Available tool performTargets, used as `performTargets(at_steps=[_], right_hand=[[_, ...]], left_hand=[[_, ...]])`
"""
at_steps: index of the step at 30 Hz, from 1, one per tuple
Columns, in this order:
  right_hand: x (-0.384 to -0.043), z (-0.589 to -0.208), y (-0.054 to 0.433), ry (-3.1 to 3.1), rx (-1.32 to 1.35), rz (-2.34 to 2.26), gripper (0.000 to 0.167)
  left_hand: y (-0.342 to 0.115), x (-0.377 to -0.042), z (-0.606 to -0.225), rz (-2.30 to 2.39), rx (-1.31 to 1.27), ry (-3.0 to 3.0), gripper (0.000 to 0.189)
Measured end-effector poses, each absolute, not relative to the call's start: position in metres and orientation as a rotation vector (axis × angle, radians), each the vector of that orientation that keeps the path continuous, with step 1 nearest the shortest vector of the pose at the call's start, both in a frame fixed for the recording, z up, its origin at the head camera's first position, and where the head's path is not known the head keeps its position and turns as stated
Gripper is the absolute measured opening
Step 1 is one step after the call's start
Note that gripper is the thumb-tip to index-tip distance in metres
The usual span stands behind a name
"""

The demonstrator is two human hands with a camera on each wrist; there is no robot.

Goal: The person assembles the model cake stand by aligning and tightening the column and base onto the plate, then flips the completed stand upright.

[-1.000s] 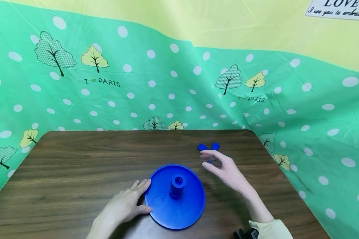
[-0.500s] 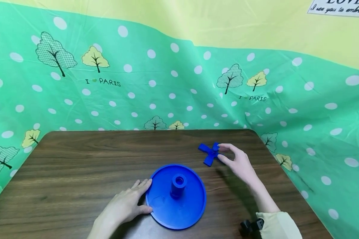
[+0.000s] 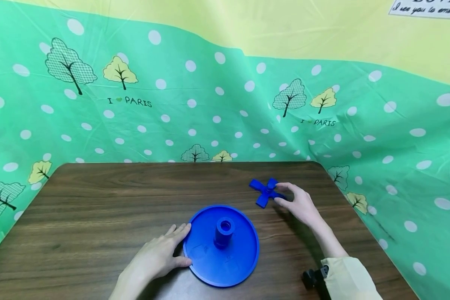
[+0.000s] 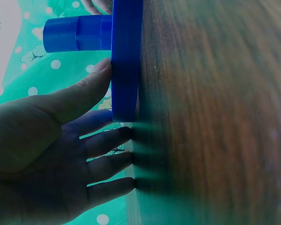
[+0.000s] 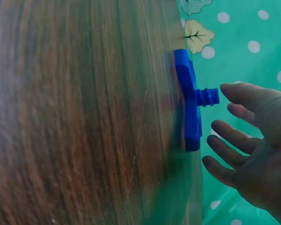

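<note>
A round blue plastic base (image 3: 241, 258) with a raised rim lies flat on the table. From its middle rises a short hollow post (image 4: 77, 33). My left hand (image 3: 153, 256) rests at the base's left edge, thumb and index finger touching the rim, the fingers straight. Farther back on the right is a blue four-armed cross piece (image 3: 263, 197), flat on the table. A short ridged stem (image 5: 208, 97) stands up from its centre. My right hand (image 3: 300, 204) is just right of this stem, thumb and fingers spread and loosely bent. A small gap shows between thumb tip and stem.
The brown wood-grain table (image 3: 97, 216) carries both blue pieces. Behind it and along its sides hangs a green and yellow cloth (image 3: 195, 91) with dots and trees. A black strap device (image 3: 313, 278) sits at my right wrist, beside a pale sleeve (image 3: 350, 277).
My right hand has moved from over the cross piece to its right side, uncovering it. The left hand and round base stay in place. The head view shifts slightly.
</note>
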State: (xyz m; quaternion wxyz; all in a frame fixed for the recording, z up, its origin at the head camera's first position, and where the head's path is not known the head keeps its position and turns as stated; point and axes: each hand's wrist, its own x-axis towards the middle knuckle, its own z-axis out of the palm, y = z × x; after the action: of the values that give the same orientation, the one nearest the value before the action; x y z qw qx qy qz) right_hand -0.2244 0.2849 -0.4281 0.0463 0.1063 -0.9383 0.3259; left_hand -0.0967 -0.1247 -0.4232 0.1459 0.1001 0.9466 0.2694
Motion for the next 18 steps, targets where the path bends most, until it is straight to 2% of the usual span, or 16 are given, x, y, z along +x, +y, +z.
performTargets(at_steps=[9, 18], right_hand=[[-0.231, -0.429, 0.287, -3.010, 0.304, 0.916, 0.051], [-0.237, -0.432, 0.285, -3.073, 0.265, 0.781, 0.043]], left_hand=[[-0.125, -0.097, -0.423, 0.776, 0.293, 2.732, 0.088], [-0.124, -0.097, -0.423, 0.780, 0.275, 2.720, 0.089]])
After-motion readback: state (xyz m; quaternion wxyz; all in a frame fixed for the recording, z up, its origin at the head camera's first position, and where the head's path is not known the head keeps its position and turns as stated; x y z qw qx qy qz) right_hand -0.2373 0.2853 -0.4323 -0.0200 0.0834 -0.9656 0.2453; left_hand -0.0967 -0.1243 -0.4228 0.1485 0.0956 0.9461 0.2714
